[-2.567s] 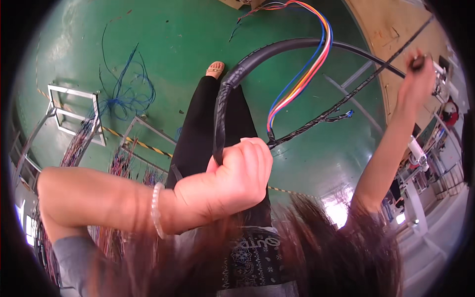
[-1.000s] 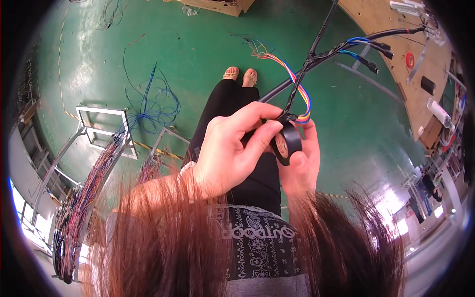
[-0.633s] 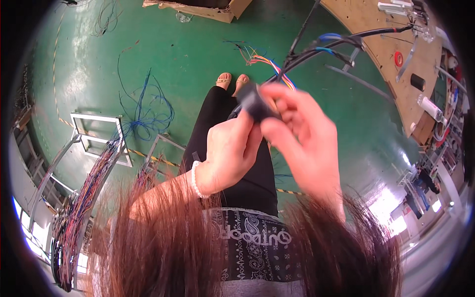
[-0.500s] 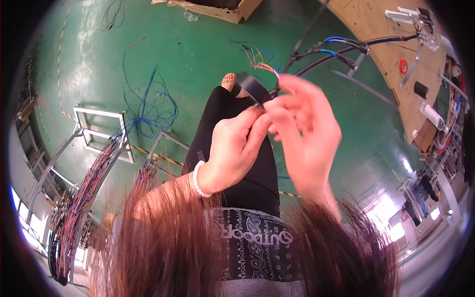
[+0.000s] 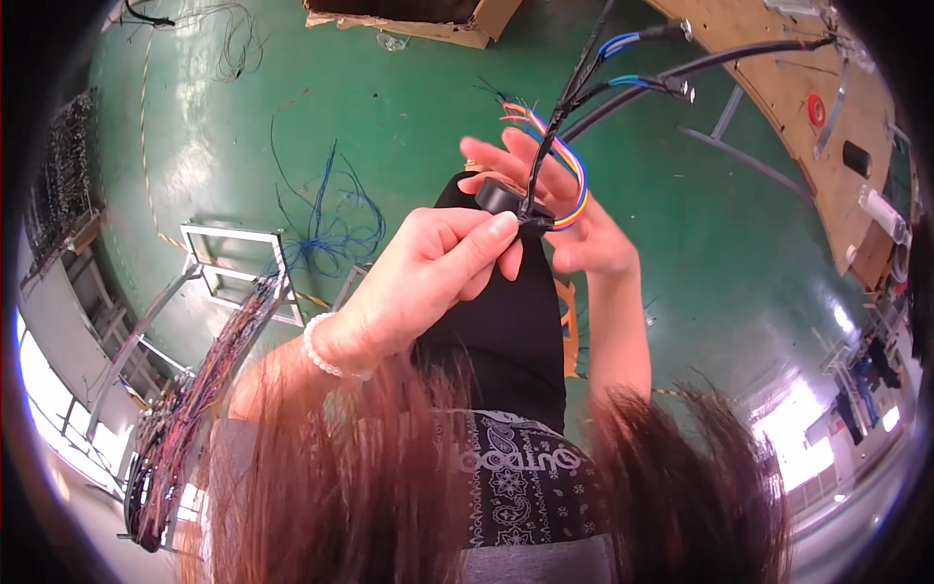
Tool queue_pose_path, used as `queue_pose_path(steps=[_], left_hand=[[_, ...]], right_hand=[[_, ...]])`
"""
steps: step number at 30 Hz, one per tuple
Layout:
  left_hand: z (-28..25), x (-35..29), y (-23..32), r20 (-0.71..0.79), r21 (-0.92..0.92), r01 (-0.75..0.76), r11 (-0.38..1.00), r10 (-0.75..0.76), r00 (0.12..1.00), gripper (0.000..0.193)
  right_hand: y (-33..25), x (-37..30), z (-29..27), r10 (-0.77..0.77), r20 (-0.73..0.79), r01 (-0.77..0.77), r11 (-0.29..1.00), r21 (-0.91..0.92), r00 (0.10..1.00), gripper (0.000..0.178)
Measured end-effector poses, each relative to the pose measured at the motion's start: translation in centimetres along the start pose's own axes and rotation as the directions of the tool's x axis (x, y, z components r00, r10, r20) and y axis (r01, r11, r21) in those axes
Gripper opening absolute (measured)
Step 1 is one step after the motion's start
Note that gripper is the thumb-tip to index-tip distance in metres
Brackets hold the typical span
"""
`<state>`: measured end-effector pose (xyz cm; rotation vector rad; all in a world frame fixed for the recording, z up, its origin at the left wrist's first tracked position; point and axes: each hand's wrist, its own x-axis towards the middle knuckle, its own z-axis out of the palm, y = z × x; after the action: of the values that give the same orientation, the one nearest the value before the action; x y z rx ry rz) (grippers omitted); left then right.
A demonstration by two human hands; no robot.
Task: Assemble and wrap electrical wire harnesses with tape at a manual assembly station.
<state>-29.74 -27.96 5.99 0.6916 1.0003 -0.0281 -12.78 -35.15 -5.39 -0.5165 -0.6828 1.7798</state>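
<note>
The left hand (image 5: 418,274) pinches the black wire harness (image 5: 551,146) between thumb and fingers at a branch joint. The harness is held up in front of the person, above the green floor (image 5: 409,117). The right hand (image 5: 595,241) stands behind the harness, fingers spread wide; contact with the harness cannot be confirmed. A black tape roll (image 5: 497,198) sits just beside the joint, before the right fingers; what supports it cannot be determined. A loop of multicoloured wires (image 5: 583,185) leaves the joint. A thick black cable (image 5: 700,66) passes over the left edge of the wooden tabletop (image 5: 778,88). On the tabletop, a red tape roll (image 5: 815,110) lies between the left and right edges; a black cylinder (image 5: 856,159) lies nearer the right edge.
</note>
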Motion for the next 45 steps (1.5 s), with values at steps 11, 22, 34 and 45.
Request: queue_pose_path(steps=[11, 22, 34, 45], left_hand=[[0.8, 1.0, -1.8, -0.047, 0.646, -0.268, 0.715, 0.388, 0.921, 0.016], [1.7, 1.5, -3.4, 0.142, 0.868, -0.409, 0.283, 0.646, 0.750, 0.012], [2.4, 1.1, -3.9, 0.081, 0.789, -0.425, 0.444, 0.611, 0.787, 0.014], [2.3, 0.2, -0.2, 0.062, 0.395, -0.177, 0.902, 0.166, 0.984, 0.034]], right_hand=[[1.7, -4.8, 9.4, 0.013, -0.684, -0.051, 0.998, -0.036, 0.729, 0.049], [-4.7, -2.9, 13.1, 0.138, -0.892, 0.384, 0.867, 0.319, 0.430, 0.030], [-3.7, -1.6, 8.5, -0.429, -0.800, -0.319, 0.755, -0.573, 0.420, 0.021], [0.8, -2.6, 7.7, -0.158, -0.763, 0.320, 0.945, 0.066, 0.626, 0.090]])
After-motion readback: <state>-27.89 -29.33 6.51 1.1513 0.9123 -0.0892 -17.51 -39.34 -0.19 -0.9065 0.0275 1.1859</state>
